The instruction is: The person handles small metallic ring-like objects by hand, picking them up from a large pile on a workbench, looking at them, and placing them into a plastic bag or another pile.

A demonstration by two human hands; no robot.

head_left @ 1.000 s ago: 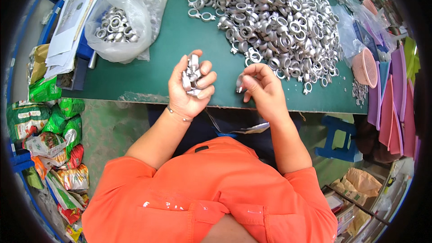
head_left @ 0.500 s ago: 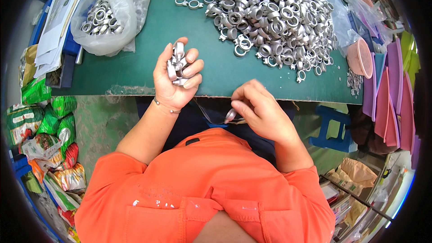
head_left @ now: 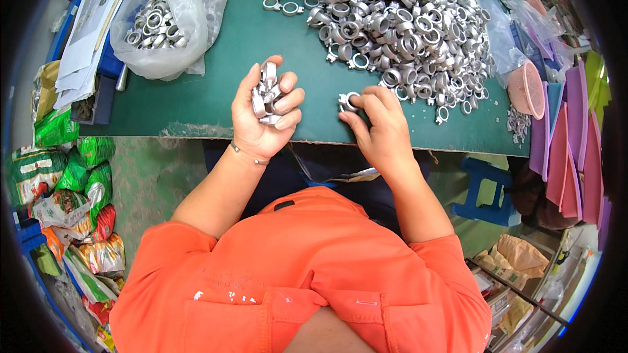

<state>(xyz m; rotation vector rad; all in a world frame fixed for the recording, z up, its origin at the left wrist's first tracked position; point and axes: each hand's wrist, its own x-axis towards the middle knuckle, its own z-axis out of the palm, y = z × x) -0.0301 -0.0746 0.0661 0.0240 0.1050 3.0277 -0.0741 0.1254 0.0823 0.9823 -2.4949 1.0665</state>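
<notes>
Heaped metal rings (head_left: 405,33) on green table (head_left: 275,36), blue stool (head_left: 472,189) on greenish floor (head_left: 154,173)

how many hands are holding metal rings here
2, by the near edge of the table: the left hand clutches several rings, the right hand pinches one ring. No other hands show.

Wearer in a bright orange, short-sleeved cloth shirt (head_left: 275,255); neck opening notched, with 2 stitched collar flaps (head_left: 297,296). Several small white specks (head_left: 232,296) across the left chest, above a straight stitched seam. 1 small black oblong mark (head_left: 284,205) lower on the front. Slim, silvery open bangle (head_left: 246,153) with 2 little ball ends on the left wrist. Dark navy cloth (head_left: 258,186) over the lap. Left hand (head_left: 256,129) and right hand (head_left: 383,124) ungloved.
</notes>
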